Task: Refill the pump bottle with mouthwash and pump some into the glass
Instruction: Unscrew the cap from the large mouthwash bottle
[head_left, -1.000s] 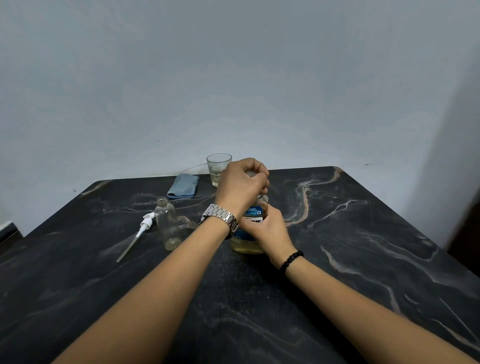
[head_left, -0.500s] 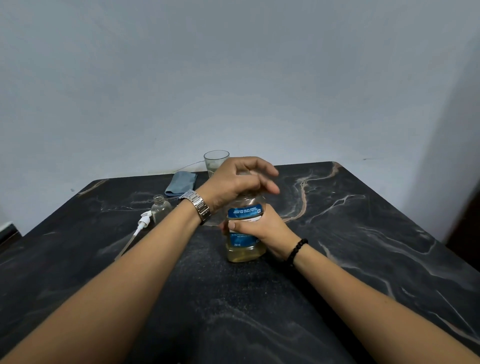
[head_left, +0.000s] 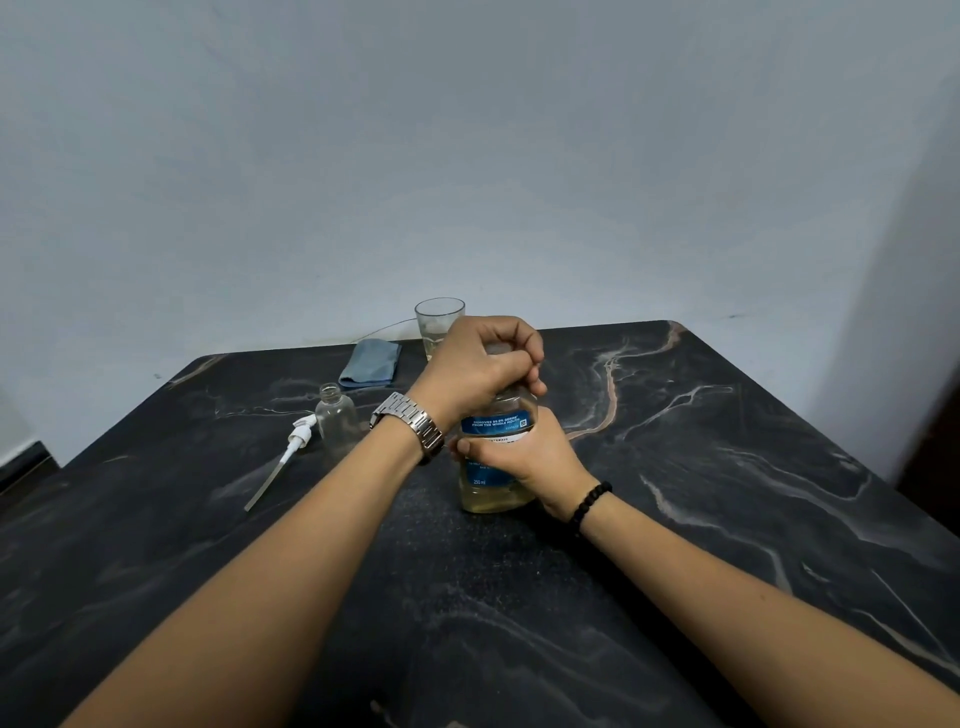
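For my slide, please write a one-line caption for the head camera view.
Left hand grips the cap of the mouthwash bottle, right hand holding its body.

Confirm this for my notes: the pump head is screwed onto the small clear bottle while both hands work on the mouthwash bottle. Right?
Not quite. In the head view the pump head lies on the table beside the small clear bottle, whose neck is open. The rest stands: the left hand grips the top of the mouthwash bottle and the right hand holds its body.
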